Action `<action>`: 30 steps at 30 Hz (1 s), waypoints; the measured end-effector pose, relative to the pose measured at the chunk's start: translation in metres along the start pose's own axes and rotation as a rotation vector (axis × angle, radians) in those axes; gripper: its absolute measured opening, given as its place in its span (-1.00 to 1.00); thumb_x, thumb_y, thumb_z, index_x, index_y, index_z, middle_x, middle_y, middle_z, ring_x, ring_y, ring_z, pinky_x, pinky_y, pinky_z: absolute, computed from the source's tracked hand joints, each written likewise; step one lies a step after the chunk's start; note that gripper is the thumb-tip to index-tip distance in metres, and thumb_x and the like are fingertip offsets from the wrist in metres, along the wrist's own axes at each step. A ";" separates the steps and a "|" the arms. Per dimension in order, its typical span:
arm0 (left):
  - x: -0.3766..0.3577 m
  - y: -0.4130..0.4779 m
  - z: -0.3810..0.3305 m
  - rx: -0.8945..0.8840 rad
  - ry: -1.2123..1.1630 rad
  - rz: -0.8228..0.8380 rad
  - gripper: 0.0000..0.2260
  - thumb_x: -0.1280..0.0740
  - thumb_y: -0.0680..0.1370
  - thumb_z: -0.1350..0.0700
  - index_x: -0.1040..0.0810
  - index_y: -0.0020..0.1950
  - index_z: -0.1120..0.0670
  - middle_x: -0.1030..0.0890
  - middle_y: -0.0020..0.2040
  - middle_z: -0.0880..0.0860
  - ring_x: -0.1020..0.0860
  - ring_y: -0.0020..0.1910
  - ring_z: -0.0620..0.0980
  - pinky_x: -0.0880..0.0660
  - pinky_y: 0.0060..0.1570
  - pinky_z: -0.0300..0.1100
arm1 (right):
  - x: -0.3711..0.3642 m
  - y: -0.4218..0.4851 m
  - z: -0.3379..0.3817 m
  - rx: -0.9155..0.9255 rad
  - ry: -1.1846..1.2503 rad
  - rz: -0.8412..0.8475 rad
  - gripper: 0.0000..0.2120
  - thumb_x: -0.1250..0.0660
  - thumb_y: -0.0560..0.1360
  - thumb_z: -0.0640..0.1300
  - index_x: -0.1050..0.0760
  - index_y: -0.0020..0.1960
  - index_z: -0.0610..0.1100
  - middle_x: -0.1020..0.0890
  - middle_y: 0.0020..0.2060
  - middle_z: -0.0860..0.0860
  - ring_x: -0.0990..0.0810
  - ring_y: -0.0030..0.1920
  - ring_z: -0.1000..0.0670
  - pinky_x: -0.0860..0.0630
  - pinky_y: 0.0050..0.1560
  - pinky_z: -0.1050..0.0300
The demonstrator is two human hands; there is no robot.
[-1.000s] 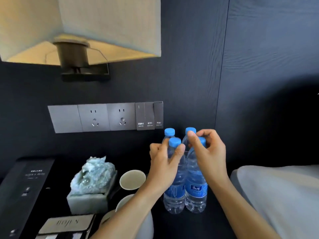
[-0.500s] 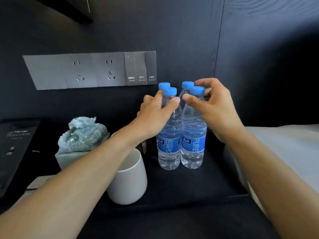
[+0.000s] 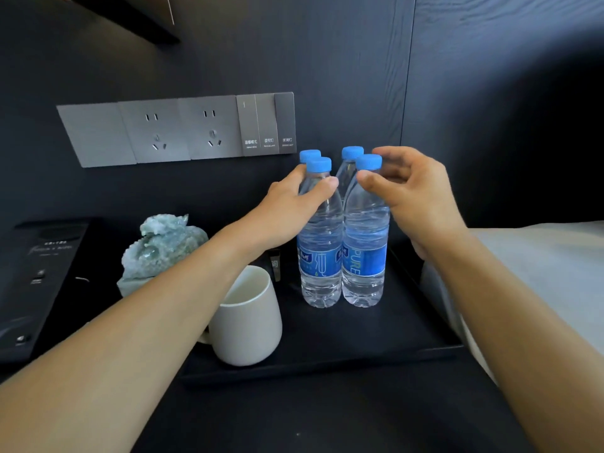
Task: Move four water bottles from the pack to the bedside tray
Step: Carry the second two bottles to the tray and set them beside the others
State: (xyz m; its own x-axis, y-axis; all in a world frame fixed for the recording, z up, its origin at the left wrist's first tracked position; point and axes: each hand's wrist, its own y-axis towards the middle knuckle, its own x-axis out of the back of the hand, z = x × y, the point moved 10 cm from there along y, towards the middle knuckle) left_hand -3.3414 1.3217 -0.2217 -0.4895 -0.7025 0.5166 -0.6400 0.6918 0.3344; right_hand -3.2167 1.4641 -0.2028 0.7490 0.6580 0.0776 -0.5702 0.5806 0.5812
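Four bottles stand upright in a tight two-by-two cluster on the black tray, toward its back edge near the right side, with a white mug at the tray's left front. The left hand curls around the neck of the front-left bottle, thumb and fingers closed on it just under the cap. The right hand is half open at the front-right bottle, thumb tip against the shoulder and fingers loosely bent behind the cap; whether they press it I cannot tell. All four seem to be in place, so the step looks like squaring the group and letting go. To do it well, steady each bottle low on the neck, nudge the fronts flush against the rear pair, then open the fingers straight outward so no cap is dragged and nothing tips toward the mug.
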 end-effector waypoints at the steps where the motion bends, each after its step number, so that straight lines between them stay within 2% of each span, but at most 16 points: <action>1: 0.001 0.000 0.001 -0.002 -0.011 -0.001 -0.69 -0.25 0.48 -0.35 -0.54 0.14 -0.29 -0.64 0.25 -0.06 -0.57 0.30 -0.03 -0.45 0.40 0.13 | 0.000 -0.002 0.000 0.004 -0.006 -0.019 -0.60 -0.55 0.48 -0.16 -0.57 0.29 -0.11 -0.73 0.08 -0.04 -0.72 0.08 0.02 -0.66 0.08 0.15; 4: 0.002 -0.001 0.003 -0.004 -0.027 0.010 -0.71 -0.28 0.56 -0.29 -0.55 0.23 -0.25 -0.65 0.25 -0.10 -0.60 0.26 -0.10 -0.48 0.37 0.03 | 0.000 -0.002 -0.002 -0.016 -0.001 0.009 -0.58 -0.51 0.50 -0.07 -0.58 0.33 -0.08 -0.75 0.06 0.04 -0.73 0.05 0.12 -0.63 0.02 0.28; 6: 0.003 -0.002 0.005 0.002 -0.027 0.020 -0.70 -0.28 0.61 -0.24 -0.55 0.30 -0.21 -0.65 0.27 -0.13 -0.59 0.26 -0.15 -0.46 0.31 -0.08 | 0.000 -0.001 -0.002 -0.027 -0.009 0.080 -0.63 -0.43 0.52 -0.14 -0.61 0.32 -0.05 -0.76 0.00 0.15 -0.73 0.02 0.20 -0.59 -0.03 0.37; 8: 0.005 -0.003 0.005 0.009 -0.032 0.027 -0.69 -0.27 0.64 -0.22 -0.55 0.34 -0.18 -0.65 0.28 -0.13 -0.59 0.27 -0.15 -0.45 0.28 -0.13 | -0.002 -0.002 0.000 -0.004 -0.040 0.143 -0.65 -0.39 0.53 -0.26 -0.65 0.28 -0.03 -0.78 -0.01 0.17 -0.73 0.04 0.19 -0.62 0.06 0.30; 10: 0.005 -0.004 0.004 0.012 -0.032 0.028 -0.71 -0.27 0.65 -0.20 -0.55 0.33 -0.17 -0.65 0.27 -0.13 -0.59 0.26 -0.16 -0.45 0.23 -0.18 | -0.002 -0.004 0.003 0.016 -0.044 0.129 -0.67 -0.43 0.52 -0.29 -0.67 0.22 -0.01 -0.78 -0.03 0.12 -0.74 0.02 0.14 -0.65 0.11 0.19; 13: 0.005 -0.005 0.004 0.015 -0.039 0.021 -0.69 -0.27 0.65 -0.20 -0.53 0.36 -0.16 -0.64 0.30 -0.13 -0.58 0.27 -0.16 -0.44 0.18 -0.21 | 0.000 -0.007 0.006 0.026 -0.086 0.051 -0.71 -0.52 0.49 -0.21 -0.68 0.18 -0.01 -0.76 -0.11 0.11 -0.73 -0.09 0.15 -0.69 0.08 0.08; 16: 0.005 -0.007 0.003 0.017 -0.050 0.027 -0.74 -0.26 0.65 -0.21 -0.53 0.31 -0.24 -0.63 0.27 -0.17 -0.59 0.22 -0.23 -0.46 0.12 -0.24 | -0.003 -0.009 0.006 0.007 -0.138 0.036 -0.71 -0.53 0.49 -0.11 -0.68 0.20 -0.03 -0.75 -0.10 0.06 -0.74 -0.06 0.04 -0.69 0.10 -0.05; 19: 0.006 -0.009 0.002 0.026 -0.029 0.028 -0.88 -0.24 0.64 -0.26 -0.49 0.16 -0.38 -0.61 0.15 -0.32 -0.57 0.00 -0.48 -0.38 -0.12 -0.36 | -0.005 -0.009 0.006 -0.017 -0.156 0.084 -0.88 -0.46 0.52 -0.04 -0.69 0.06 0.06 -0.76 -0.09 0.06 -0.74 -0.04 0.04 -0.68 0.08 0.01; 21: 0.007 -0.009 0.002 0.023 -0.019 0.032 -0.87 -0.23 0.64 -0.26 -0.48 0.17 -0.38 -0.59 0.12 -0.35 -0.55 -0.07 -0.54 -0.36 -0.16 -0.38 | -0.006 -0.009 0.003 -0.049 -0.153 0.141 -0.94 -0.43 0.53 -0.07 -0.69 -0.05 0.03 -0.76 -0.12 0.01 -0.74 -0.07 0.07 -0.69 -0.01 0.09; 22: 0.006 -0.009 0.002 0.023 -0.018 0.037 -0.84 -0.22 0.64 -0.26 -0.47 0.21 -0.37 -0.58 0.11 -0.36 -0.54 -0.07 -0.54 -0.36 -0.16 -0.39 | -0.005 -0.008 0.002 -0.047 -0.175 0.156 -0.94 -0.44 0.52 -0.07 -0.69 -0.03 0.00 -0.76 -0.12 -0.01 -0.74 -0.09 0.07 -0.69 -0.03 0.09; 25: 0.006 -0.008 0.003 0.024 -0.013 0.040 -0.78 -0.24 0.65 -0.25 -0.48 0.28 -0.31 -0.59 0.10 -0.34 -0.57 -0.04 -0.47 -0.38 -0.16 -0.40 | -0.003 -0.004 0.003 -0.018 -0.259 0.117 -0.75 -0.51 0.49 0.04 -0.64 0.08 -0.06 -0.70 -0.12 0.05 -0.69 -0.09 0.04 -0.66 -0.05 0.09; 28: 0.010 -0.007 0.002 0.018 -0.012 0.005 -0.78 -0.28 0.63 -0.23 -0.52 0.26 -0.27 -0.63 0.03 -0.28 -0.61 -0.08 -0.41 -0.43 -0.16 -0.37 | 0.000 -0.004 0.003 0.000 -0.307 -0.008 -0.58 -0.56 0.40 0.17 -0.49 0.03 -0.06 -0.56 -0.18 0.15 -0.55 -0.21 0.15 -0.46 -0.24 0.32; 30: 0.011 -0.007 0.001 0.011 -0.006 -0.011 -0.78 -0.29 0.63 -0.23 -0.53 0.25 -0.26 -0.64 -0.01 -0.25 -0.62 -0.07 -0.34 -0.46 -0.14 -0.32 | -0.003 -0.004 0.000 -0.011 -0.322 -0.011 -0.50 -0.56 0.36 0.23 -0.43 0.05 -0.04 -0.53 -0.18 0.18 -0.53 -0.23 0.17 -0.41 -0.35 0.45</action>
State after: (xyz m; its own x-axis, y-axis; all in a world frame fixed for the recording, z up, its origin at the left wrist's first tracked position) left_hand -3.3427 1.3089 -0.2189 -0.4857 -0.7110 0.5085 -0.6519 0.6822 0.3311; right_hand -3.2163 1.4597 -0.2050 0.8223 0.4671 0.3251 -0.5640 0.5927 0.5750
